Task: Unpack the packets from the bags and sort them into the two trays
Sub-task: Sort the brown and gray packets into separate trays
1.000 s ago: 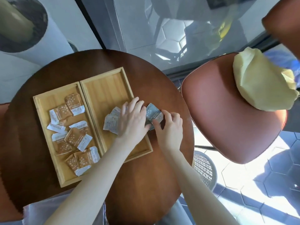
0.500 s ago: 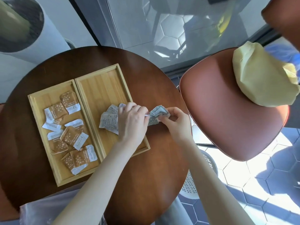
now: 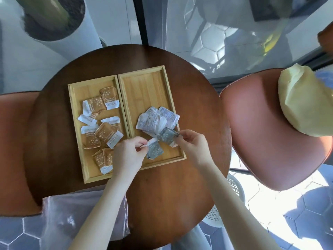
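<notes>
Both hands are busy over the right-hand wooden tray [image 3: 126, 91], near its front end. The left hand [image 3: 128, 154] pinches the white end strip of a grey-blue packet [image 3: 155, 150] that hangs down from the fingers, and the right hand [image 3: 191, 147] pinches another grey-blue packet [image 3: 166, 137] by its edge. The two look like they're joined or stuck together at the middle (can't really tell), so my guess is they're being pulled apart over the tray so each one drops in with its own kind.

Sorting looks well along. The left-hand wooden tray [image 3: 72, 109] holds only orange packets [image 3: 105, 132], scattered flat, and the right one has a loose pile of pale blue-white packets [image 3: 155, 120] just behind the hands, so colour seems to be the rule.

The trays sit side by side, touching, on a round dark wooden table [image 3: 171, 186]. A pale plastic bag [image 3: 75, 213] lies at the table's near edge, and a yellow bag [image 3: 302, 103] sits on the rust-coloured chair [image 3: 261, 134] to the right, probably still to be checked for packets.
</notes>
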### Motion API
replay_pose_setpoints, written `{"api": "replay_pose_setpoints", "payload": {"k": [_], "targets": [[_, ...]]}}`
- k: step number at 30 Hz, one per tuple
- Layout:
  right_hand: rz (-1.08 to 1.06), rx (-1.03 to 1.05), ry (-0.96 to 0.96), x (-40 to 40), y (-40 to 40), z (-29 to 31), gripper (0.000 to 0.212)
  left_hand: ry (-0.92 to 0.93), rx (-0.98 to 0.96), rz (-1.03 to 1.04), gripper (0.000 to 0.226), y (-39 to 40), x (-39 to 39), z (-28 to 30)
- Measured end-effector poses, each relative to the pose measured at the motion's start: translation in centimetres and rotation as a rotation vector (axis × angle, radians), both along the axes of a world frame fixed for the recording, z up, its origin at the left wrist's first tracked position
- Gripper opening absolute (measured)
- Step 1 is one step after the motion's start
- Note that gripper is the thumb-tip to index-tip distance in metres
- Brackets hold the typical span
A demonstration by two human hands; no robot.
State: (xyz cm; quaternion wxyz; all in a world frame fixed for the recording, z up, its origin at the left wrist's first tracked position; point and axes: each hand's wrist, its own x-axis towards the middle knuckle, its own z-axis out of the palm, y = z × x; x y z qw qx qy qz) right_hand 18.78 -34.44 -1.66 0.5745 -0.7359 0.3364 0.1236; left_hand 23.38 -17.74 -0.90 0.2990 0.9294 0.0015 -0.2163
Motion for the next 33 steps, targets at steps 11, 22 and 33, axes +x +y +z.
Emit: {"api": "replay_pose_setpoints", "payload": {"k": [11,22,33], "targets": [[0.562,-0.755,-0.248,1.1,1.4,-1.1,0.016,-0.231,0.071,-0.165,0.031,0.4,1.1,-0.7],[0.810,-0.951,-0.266,4.9,-0.3,-2.7,0.048,-0.257,0.130,-0.484,0.056,-1.4,3.9,-2.7],[0.567,-0.806,-0.442,7.0,-1.0,-2.1,0.030,-0.354,-0.037,-0.223,0.026,-2.2,6.7,-2.5]]}}
